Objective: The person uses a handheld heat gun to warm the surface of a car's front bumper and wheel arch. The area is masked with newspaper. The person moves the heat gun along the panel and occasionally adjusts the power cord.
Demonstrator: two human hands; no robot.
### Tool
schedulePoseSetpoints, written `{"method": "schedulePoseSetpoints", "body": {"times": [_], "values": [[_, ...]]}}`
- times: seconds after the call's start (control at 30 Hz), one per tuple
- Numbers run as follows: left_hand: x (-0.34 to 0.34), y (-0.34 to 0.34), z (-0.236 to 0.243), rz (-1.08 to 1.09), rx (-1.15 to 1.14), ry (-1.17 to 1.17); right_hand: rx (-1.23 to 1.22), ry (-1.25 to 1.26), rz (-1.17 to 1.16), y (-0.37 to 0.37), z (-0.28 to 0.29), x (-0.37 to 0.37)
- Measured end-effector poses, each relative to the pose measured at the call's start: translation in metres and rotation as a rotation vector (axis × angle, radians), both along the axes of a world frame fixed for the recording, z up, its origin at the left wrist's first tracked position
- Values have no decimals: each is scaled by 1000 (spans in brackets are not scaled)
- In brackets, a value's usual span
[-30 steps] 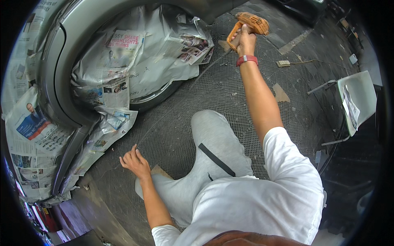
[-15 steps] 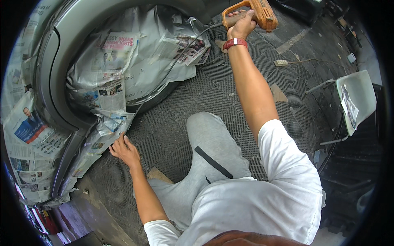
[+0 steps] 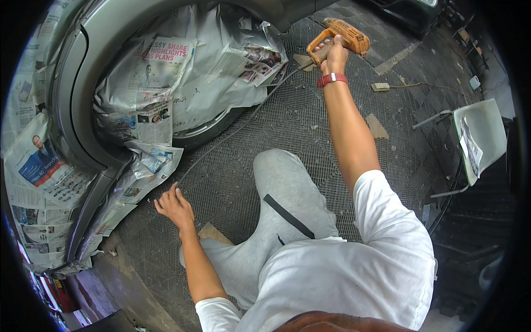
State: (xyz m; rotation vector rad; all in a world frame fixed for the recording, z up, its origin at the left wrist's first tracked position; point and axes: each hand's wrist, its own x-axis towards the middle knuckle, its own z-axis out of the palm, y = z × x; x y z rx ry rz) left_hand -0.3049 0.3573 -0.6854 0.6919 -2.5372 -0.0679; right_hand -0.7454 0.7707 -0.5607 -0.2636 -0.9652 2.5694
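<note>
In my raised right hand (image 3: 334, 54) is an orange corded heat gun (image 3: 348, 37), fingers wrapped round its looped handle. A dark cord (image 3: 243, 123) leaves the handle's lower end and curves down to my left hand (image 3: 177, 207). There the cord meets my thumb and forefinger, which appear closed on it; the other fingers are bent. Left of the heat gun, a grey car's wheel arch (image 3: 66, 105) surrounds a tyre (image 3: 218, 130) mostly covered by newspaper and plastic sheeting (image 3: 210, 72). More newspaper (image 3: 52, 171) covers the panel at far left.
A pale chair (image 3: 487, 133) with a paper on it stands at right. A power strip (image 3: 380, 87) with its lead lies on the dark textured floor mat (image 3: 238, 166). Cardboard scraps (image 3: 376, 127) lie about, and another dark vehicle (image 3: 406, 14) shows at the top.
My right hand has lowered the heat gun slightly, away from the top edge, and turned it. The cord hangs looser, in a bend. My left hand has shifted a little right and down.
</note>
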Motion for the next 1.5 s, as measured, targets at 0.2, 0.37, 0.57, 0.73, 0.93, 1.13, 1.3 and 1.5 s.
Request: {"method": "schedulePoseSetpoints", "body": {"times": [0.2,0.37,0.57,0.73,0.93,1.13,1.3,1.5], "values": [[10,-1,0,-14,1,-14,118,228,179,1,9,38],[5,-1,-4,-16,-21,-2,146,320,-3,-13,19,32],[-3,2,-3,-15,-1,17,110,319,-120,-18,36,26],[-3,-2,-5,-13,-2,25,133,332,-123,-19,44,25],[-4,2,-2,-10,8,15,153,349,-159,-19,47,20],[-2,1,0,-9,6,19,150,365,-148,-20,46,19],[-1,1,0,-10,-7,20,126,309,-176,-18,42,19],[2,1,-4,-24,-9,34,15,33,-60,3,12,15]]}}
